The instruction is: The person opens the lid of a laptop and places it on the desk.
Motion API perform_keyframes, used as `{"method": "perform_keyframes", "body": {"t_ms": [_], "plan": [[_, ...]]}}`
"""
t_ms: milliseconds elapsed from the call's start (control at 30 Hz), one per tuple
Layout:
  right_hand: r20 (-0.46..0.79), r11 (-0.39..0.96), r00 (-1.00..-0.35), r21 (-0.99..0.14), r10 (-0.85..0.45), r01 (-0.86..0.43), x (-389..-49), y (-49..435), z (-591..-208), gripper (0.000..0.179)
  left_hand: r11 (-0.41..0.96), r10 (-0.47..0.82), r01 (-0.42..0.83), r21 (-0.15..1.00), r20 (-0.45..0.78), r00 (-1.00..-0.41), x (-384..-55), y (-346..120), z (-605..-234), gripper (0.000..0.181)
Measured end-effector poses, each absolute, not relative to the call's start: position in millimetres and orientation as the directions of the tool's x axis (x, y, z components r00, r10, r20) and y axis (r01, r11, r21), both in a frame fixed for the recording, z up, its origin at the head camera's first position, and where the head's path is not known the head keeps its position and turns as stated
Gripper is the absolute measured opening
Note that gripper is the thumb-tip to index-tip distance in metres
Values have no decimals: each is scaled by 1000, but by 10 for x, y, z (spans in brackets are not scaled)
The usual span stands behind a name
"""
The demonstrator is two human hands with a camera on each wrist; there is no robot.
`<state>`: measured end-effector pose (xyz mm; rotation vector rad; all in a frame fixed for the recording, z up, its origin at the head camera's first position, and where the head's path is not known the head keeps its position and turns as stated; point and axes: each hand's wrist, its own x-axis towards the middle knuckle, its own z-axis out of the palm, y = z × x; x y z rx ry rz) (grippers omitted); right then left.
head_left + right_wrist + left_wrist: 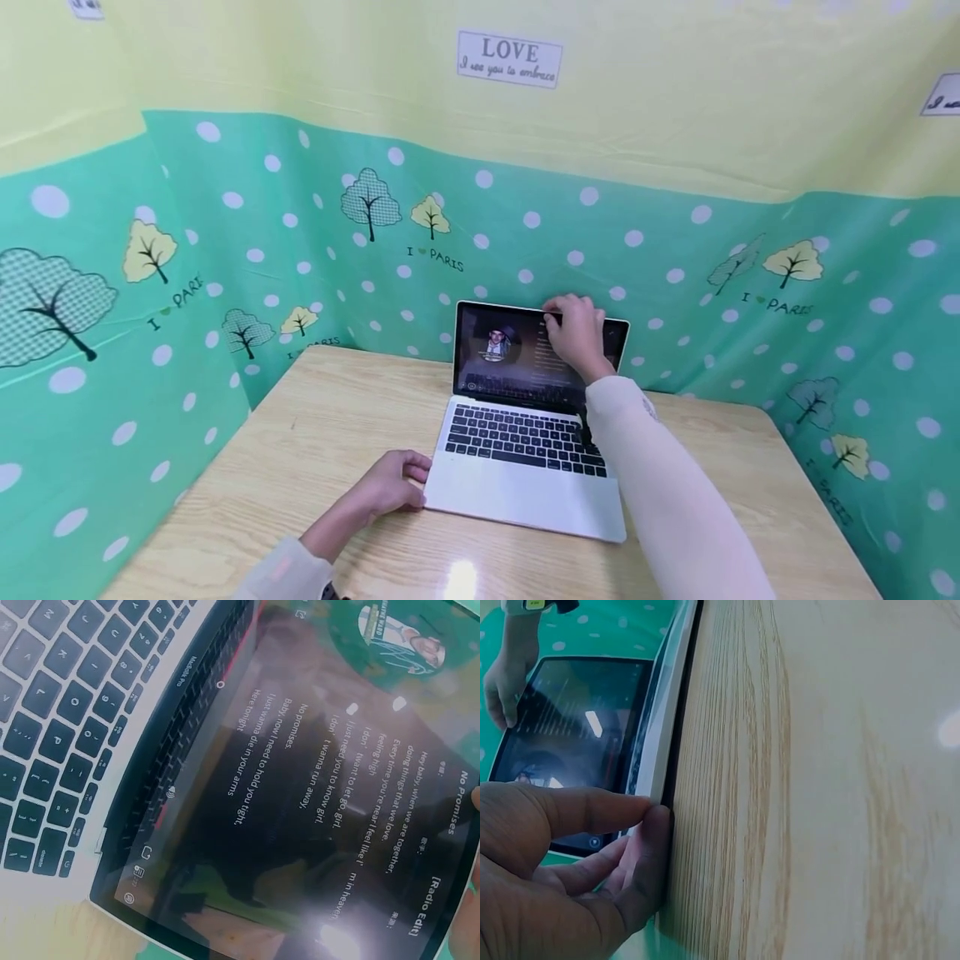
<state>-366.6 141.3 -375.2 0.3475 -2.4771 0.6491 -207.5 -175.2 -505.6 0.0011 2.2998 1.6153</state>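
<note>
A silver laptop [517, 492] stands opened on the table, its screen [300, 772] lit with lines of song lyrics and a round picture. At the front left corner of its base, my left hand [390, 483] pinches the edge; in the left wrist view, the thumb and fingers of that hand [570, 862] meet around the corner. My right hand [577, 337] reaches across the keyboard [67, 712] and grips the top edge of the screen right of its middle. Only a bit of the right hand [469, 922] shows in the right wrist view.
The light wooden table [330, 417] extends on both sides of the laptop. A green and yellow curtain [660, 250] with trees and dots hangs close behind the screen and along both sides. Light glares off the front of the tabletop.
</note>
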Motion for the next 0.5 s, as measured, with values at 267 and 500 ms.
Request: {"method": "perform_keyframes", "body": {"t_ms": [267,500], "plan": [[603,882,-780,-262,-168,-393,-3439,1325,-3762,19,347,159,-192,918,-260,-953,-2076,-1754,-5028,54],[540,908,-828,-259,-147,-330,-3016,1266,-3867,34,595,96,-37,803,-117,-989,-2137,-1682,-4956,39]]}}
